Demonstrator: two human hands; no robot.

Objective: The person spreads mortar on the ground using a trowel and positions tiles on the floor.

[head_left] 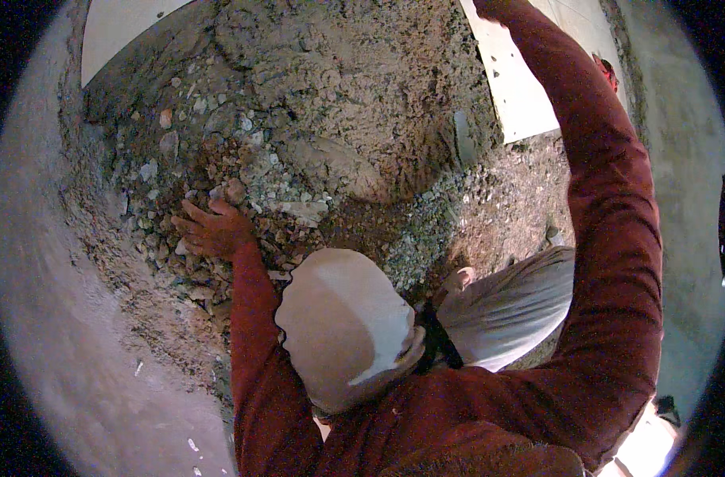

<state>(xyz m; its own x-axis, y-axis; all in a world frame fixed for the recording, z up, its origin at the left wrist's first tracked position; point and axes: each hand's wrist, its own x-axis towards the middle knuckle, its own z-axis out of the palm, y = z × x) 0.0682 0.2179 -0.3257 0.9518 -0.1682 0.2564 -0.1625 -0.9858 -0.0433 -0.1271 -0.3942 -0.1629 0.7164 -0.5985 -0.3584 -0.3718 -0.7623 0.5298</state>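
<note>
Head view: clock face centred on your left hand (215,229), 12 toward the upper rim. That hand rests on loose rubble (191,274), fingers apart and pointing to about 10, thumb to about 12. Nothing seen clamped between them. A rounded stone (234,191) lies at 1, just beside the thumb tip; contact not certain, no clear long axis. The rubble runs roughly from 12 to 6, directly under your palm and fingers, so your left hand is by far the nearer; your right is well apart.

Your right hand (494,9), at 2, is cut by the upper rim, over a white panel (525,103); cannot tell whether its fingers are apart or together, or whether they touch. The panel's inner edge runs from 11 to 5. Rough soil bed (323,79) at 1, between the hands; second white panel (124,36) at 11, beyond the rubble.
</note>
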